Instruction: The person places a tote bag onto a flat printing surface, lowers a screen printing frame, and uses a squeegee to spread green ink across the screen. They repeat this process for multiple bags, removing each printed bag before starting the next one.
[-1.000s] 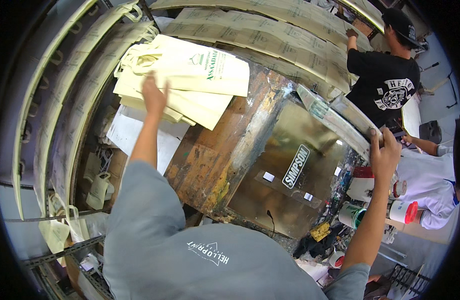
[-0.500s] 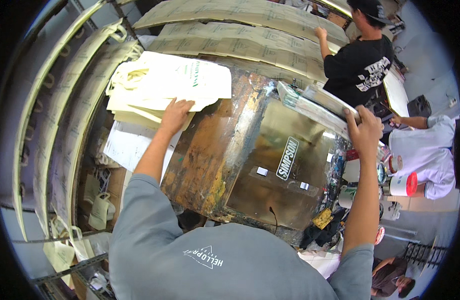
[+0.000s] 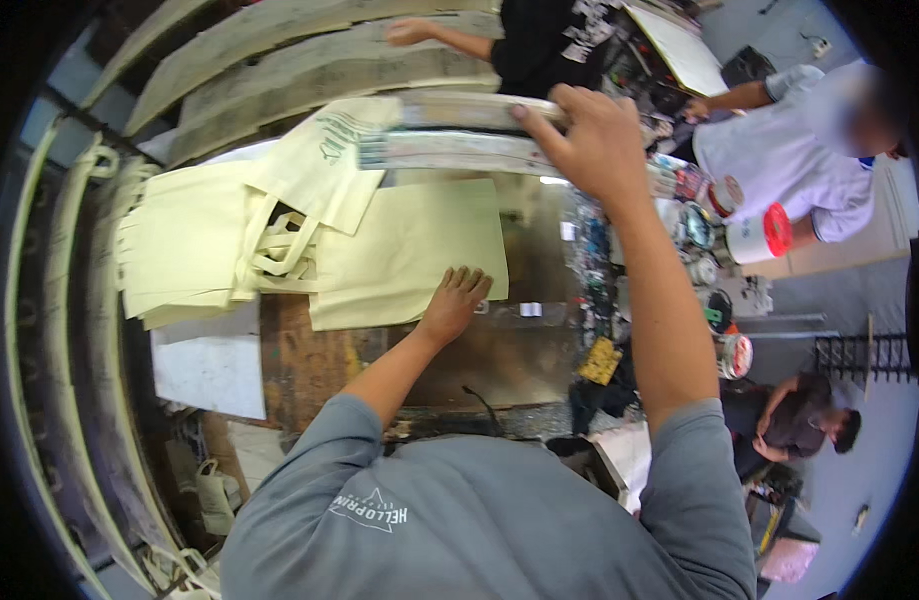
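Observation:
A plain cream tote bag (image 3: 410, 240) lies spread over the shiny metal plate (image 3: 520, 370) on the worktable. My left hand (image 3: 458, 303) rests flat on its near right part, fingers extended. Raised on edge, a framed printing screen (image 3: 455, 152) is gripped at its right end by my right hand (image 3: 605, 140). Behind the plain bag, a cream bag with green print (image 3: 330, 165) lies partly over a stack of tote bags (image 3: 185, 240) at the left. Bag handles (image 3: 285, 250) bunch between stack and spread bag. The screen's inner face is hidden.
Long racks of bags (image 3: 310, 85) line the back and left. Paint tubs, one with a red lid (image 3: 760, 235), crowd the right beside a yellow sponge (image 3: 600, 360). A white board (image 3: 215, 360) juts out under the stack. Co-workers stand behind and right; another is lower right.
My left hand has moved from the bag stack to the plate, where a plain bag now lies. The printed bag is shifted and turned. My right hand still holds the screen raised; the view has turned.

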{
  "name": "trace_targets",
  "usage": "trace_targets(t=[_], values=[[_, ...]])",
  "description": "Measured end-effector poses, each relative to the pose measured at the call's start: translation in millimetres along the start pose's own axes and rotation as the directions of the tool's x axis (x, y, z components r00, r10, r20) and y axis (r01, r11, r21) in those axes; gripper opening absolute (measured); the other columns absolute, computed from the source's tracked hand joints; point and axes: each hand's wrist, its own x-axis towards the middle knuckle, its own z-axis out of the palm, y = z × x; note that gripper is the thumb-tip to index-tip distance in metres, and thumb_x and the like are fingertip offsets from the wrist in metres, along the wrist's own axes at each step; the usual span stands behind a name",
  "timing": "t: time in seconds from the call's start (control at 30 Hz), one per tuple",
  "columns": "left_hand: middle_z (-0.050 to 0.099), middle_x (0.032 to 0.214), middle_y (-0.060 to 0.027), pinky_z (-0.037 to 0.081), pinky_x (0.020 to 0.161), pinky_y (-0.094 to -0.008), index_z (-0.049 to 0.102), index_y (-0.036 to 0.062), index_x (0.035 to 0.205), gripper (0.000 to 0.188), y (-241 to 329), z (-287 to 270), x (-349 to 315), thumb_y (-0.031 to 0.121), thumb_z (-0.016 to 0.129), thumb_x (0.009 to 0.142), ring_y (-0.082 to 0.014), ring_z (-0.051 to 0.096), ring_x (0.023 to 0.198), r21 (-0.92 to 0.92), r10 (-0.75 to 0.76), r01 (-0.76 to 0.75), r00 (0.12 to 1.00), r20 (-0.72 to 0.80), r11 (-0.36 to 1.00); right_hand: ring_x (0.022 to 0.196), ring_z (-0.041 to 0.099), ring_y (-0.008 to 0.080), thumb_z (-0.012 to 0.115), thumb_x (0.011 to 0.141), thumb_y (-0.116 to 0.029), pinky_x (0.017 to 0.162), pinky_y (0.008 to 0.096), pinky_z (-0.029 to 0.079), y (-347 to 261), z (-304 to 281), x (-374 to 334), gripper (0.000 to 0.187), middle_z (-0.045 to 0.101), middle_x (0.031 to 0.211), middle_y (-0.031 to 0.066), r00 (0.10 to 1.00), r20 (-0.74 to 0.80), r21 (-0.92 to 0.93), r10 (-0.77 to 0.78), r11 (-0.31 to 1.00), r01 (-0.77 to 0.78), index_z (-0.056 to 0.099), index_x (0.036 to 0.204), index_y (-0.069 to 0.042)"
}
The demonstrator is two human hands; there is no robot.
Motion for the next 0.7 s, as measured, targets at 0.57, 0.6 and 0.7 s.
trace_targets(t=[0.57,0.6,0.7], values=[[0.031,0.169,-0.0241,0.007,0.127,-0.0696,0.040,0.0053,0.162,0.103,92,39,65,0.079,0.054,0.092,-0.0439,0.020,0.160,-0.092,-0.007,0.013,0.998,0.068,0.996,0.073,0.068,0.0335,0.064,0.092,-0.068,0.074,0.0470,0.042,9,7,9,0.065,0.070,0.073,0.0131,1.000,-0.006,0.005,-0.012,1.000,0.012,0.074,0.084,-0.005],[0.027,0.171,-0.0234,0.003,0.126,-0.0712,0.037,0.0062,0.164,0.109,91,25,58,0.083,0.055,0.088,-0.0448,0.017,0.160,-0.082,-0.056,0.064,0.994,0.089,0.995,0.070,0.067,0.0348,0.064,0.093,-0.066,0.073,0.0476,0.045,10,3,12,0.064,0.069,0.071,0.0151,0.999,0.031,0.069,0.026,0.997,-0.028,0.071,0.079,-0.004],[0.022,0.174,-0.0193,-0.003,0.122,-0.0768,0.036,0.0105,0.165,0.116,83,24,25,0.089,0.056,0.082,-0.0451,0.012,0.162,-0.036,-0.141,0.144,0.986,0.086,0.989,0.060,0.064,0.0384,0.070,0.091,-0.058,0.067,0.0494,0.050,10,-5,20,0.062,0.064,0.063,0.0192,0.996,0.055,0.175,0.069,0.982,-0.078,0.063,0.067,-0.001]])
